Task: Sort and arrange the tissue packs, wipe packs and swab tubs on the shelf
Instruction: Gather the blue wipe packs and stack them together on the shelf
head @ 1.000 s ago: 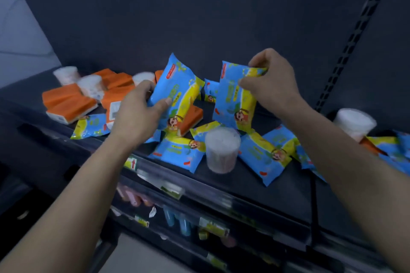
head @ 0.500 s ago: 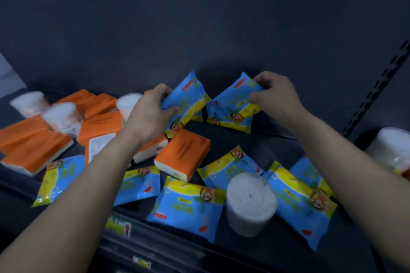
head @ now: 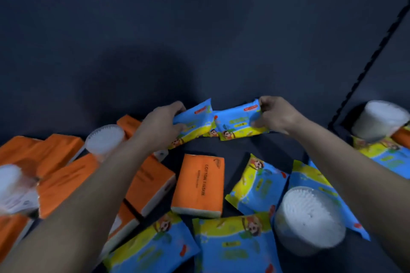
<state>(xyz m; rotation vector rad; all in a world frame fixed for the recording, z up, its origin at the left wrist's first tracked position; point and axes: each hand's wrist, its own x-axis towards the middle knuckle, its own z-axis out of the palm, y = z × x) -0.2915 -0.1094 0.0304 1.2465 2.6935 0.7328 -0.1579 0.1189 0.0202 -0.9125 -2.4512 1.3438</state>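
My left hand (head: pixel 158 127) grips a blue and yellow wipe pack (head: pixel 195 121) at the back of the dark shelf (head: pixel 239 150). My right hand (head: pixel 277 115) grips a second wipe pack (head: pixel 237 123) right beside it, the two packs touching against the back wall. An orange tissue pack (head: pixel 199 184) lies flat in the middle. More wipe packs (head: pixel 255 186) lie in front and right. A white swab tub (head: pixel 308 219) stands at the front right, another swab tub (head: pixel 104 139) behind my left forearm.
Several orange tissue packs (head: pixel 57 150) are piled at the left with a blurred tub (head: pixel 13 184). A third tub (head: pixel 381 117) and more packs sit beyond a black slotted upright (head: pixel 363 68) at the right. The dark back wall (head: pixel 199 40) stands just behind the held packs.
Both hands have carried their wipe packs back and down to the shelf's rear, side by side. The camera has moved closer and tilted down.
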